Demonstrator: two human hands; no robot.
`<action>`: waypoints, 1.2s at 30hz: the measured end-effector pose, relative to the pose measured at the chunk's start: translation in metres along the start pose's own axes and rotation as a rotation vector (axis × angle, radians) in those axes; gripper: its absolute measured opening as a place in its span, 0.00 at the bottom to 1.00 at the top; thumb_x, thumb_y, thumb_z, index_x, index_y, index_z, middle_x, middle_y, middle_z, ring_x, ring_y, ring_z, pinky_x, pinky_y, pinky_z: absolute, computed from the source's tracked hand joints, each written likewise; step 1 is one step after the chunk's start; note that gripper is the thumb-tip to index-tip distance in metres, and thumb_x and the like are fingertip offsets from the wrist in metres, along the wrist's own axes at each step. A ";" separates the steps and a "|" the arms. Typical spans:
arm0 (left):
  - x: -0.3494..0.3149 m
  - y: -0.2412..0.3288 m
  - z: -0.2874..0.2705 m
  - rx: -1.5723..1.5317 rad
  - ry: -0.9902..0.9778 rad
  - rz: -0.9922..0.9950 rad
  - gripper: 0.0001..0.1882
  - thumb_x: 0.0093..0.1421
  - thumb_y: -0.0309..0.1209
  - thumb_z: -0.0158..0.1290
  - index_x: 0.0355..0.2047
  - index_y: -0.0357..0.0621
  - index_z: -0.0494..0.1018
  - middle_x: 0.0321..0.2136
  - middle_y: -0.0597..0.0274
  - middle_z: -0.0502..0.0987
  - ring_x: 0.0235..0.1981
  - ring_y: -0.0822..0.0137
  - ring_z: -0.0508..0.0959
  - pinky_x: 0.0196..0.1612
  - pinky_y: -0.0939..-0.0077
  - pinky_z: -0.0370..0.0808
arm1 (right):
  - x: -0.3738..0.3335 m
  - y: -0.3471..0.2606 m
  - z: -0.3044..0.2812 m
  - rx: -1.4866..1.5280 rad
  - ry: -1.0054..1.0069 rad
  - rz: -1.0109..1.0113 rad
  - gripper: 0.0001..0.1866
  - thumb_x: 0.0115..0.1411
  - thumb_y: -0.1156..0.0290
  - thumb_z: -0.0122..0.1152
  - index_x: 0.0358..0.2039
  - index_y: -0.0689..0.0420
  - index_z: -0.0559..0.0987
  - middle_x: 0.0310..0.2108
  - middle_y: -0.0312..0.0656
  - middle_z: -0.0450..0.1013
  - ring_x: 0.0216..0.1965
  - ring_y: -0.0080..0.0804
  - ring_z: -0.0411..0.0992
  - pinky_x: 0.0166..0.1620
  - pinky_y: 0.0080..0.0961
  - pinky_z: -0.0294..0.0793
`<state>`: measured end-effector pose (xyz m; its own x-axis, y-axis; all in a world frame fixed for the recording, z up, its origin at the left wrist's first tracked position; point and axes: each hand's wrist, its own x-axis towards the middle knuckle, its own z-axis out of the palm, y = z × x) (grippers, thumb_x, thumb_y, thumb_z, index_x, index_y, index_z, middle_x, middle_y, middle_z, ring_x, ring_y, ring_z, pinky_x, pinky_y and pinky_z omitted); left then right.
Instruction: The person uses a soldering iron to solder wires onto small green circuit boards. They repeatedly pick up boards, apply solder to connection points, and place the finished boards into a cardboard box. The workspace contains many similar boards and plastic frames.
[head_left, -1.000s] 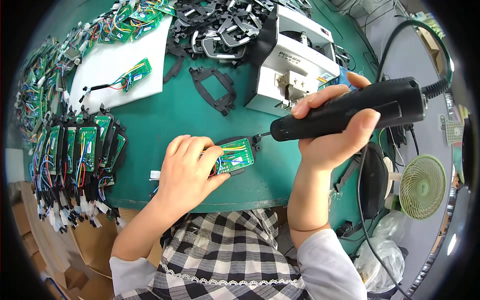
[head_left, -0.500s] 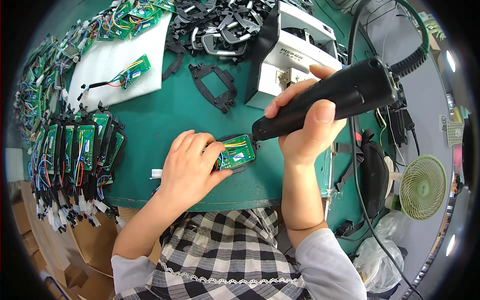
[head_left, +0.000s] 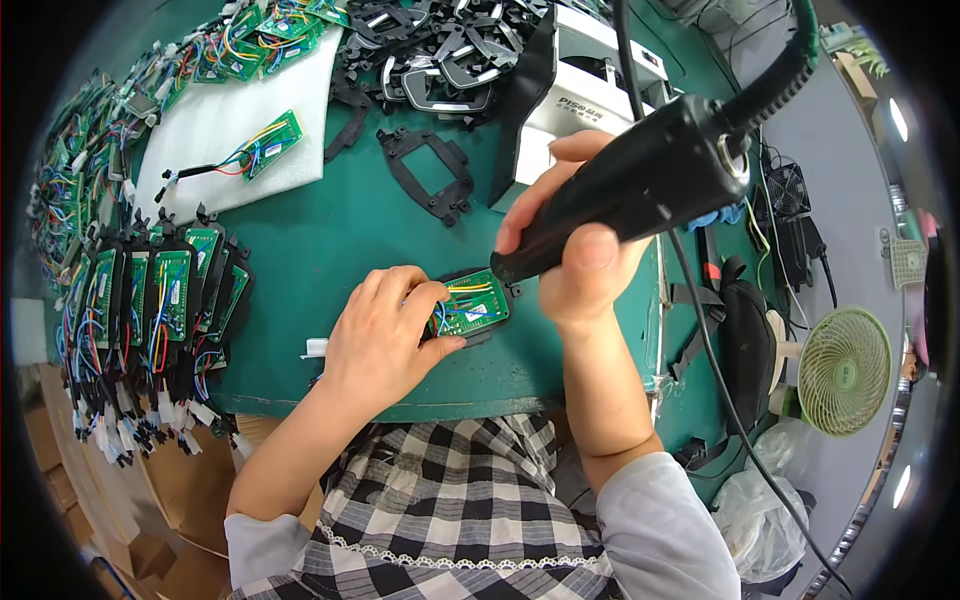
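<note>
I'm seeing dark lettering point(head_left: 580, 108) on the white machine point(head_left: 560, 122); the circuit board point(head_left: 484, 302) I'm holding is bearing a white label point(head_left: 475, 313), too small for reading.

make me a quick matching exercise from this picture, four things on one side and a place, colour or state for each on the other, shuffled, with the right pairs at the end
Column one
1. left hand
2. right hand
3. round fan
4. loose black frame

Column two
A. pale green, at the far right
B. lying on the green table between the white sheet and the white machine
C. wrapped around a black corded tool
D. gripping one end of a green circuit board

Right pairs
1-D, 2-C, 3-A, 4-B
</note>
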<state>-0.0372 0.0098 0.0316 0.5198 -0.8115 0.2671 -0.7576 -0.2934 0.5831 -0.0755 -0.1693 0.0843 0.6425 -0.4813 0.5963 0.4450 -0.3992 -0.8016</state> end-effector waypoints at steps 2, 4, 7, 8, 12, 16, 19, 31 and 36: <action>-0.002 -0.002 0.001 -0.011 -0.011 -0.011 0.27 0.37 0.33 0.69 0.39 0.42 0.71 0.39 0.57 0.71 0.39 0.54 0.72 0.41 0.62 0.70 | 0.004 -0.007 -0.006 0.026 0.061 0.047 0.43 0.55 0.34 0.50 0.45 0.68 0.63 0.15 0.44 0.69 0.11 0.28 0.67 0.15 0.20 0.64; -0.001 -0.003 0.003 -0.017 -0.006 -0.004 0.28 0.37 0.34 0.69 0.39 0.42 0.71 0.39 0.56 0.71 0.40 0.54 0.72 0.41 0.62 0.70 | 0.020 -0.018 -0.026 -0.062 0.236 -0.016 0.41 0.57 0.34 0.45 0.47 0.67 0.62 0.16 0.47 0.69 0.12 0.33 0.67 0.17 0.24 0.67; 0.005 0.001 0.004 -0.011 0.004 -0.007 0.30 0.37 0.36 0.68 0.41 0.41 0.70 0.39 0.56 0.71 0.41 0.55 0.72 0.42 0.62 0.70 | 0.051 -0.032 -0.050 -0.002 0.414 -0.259 0.40 0.58 0.37 0.48 0.42 0.71 0.63 0.14 0.47 0.69 0.11 0.30 0.68 0.18 0.20 0.68; 0.009 0.005 0.003 -0.008 0.001 -0.028 0.31 0.37 0.37 0.68 0.41 0.41 0.70 0.39 0.56 0.72 0.41 0.55 0.72 0.43 0.62 0.70 | 0.057 -0.033 -0.052 -0.028 0.410 -0.267 0.39 0.58 0.38 0.48 0.42 0.70 0.64 0.14 0.47 0.69 0.11 0.30 0.68 0.18 0.21 0.68; 0.015 0.007 -0.001 0.174 -0.002 -0.026 0.33 0.35 0.40 0.68 0.41 0.41 0.70 0.38 0.56 0.72 0.42 0.55 0.72 0.46 0.63 0.68 | 0.061 -0.031 -0.058 -0.176 0.300 -0.225 0.42 0.57 0.33 0.47 0.43 0.69 0.61 0.16 0.46 0.69 0.14 0.35 0.69 0.20 0.25 0.71; 0.015 0.006 0.000 0.135 -0.009 -0.049 0.32 0.34 0.40 0.68 0.40 0.42 0.70 0.37 0.57 0.72 0.42 0.55 0.71 0.46 0.63 0.67 | 0.062 -0.025 -0.053 -0.193 0.279 -0.247 0.42 0.57 0.34 0.47 0.43 0.70 0.61 0.16 0.46 0.69 0.13 0.34 0.70 0.20 0.24 0.71; 0.014 0.006 0.002 0.114 0.001 -0.061 0.31 0.35 0.40 0.68 0.38 0.42 0.70 0.36 0.58 0.72 0.42 0.55 0.71 0.46 0.63 0.67 | 0.062 -0.025 -0.041 -0.102 0.324 -0.273 0.30 0.58 0.47 0.56 0.37 0.68 0.66 0.12 0.43 0.69 0.11 0.26 0.67 0.19 0.18 0.67; 0.013 0.003 0.004 0.100 0.019 -0.054 0.29 0.36 0.41 0.68 0.36 0.42 0.71 0.36 0.58 0.72 0.42 0.55 0.71 0.45 0.63 0.67 | -0.012 -0.019 -0.031 0.114 0.220 0.080 0.41 0.52 0.40 0.60 0.46 0.69 0.65 0.14 0.42 0.69 0.12 0.26 0.68 0.17 0.17 0.66; 0.013 0.002 0.004 0.093 0.011 -0.066 0.29 0.36 0.41 0.68 0.36 0.42 0.71 0.36 0.58 0.72 0.42 0.55 0.71 0.45 0.63 0.67 | -0.014 -0.018 -0.031 0.149 0.196 0.095 0.40 0.52 0.41 0.60 0.46 0.68 0.66 0.14 0.42 0.69 0.12 0.25 0.68 0.17 0.17 0.64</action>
<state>-0.0334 -0.0028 0.0329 0.5738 -0.7835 0.2387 -0.7546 -0.3925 0.5258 -0.1122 -0.1798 0.0911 0.5593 -0.6586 0.5035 0.4850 -0.2325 -0.8430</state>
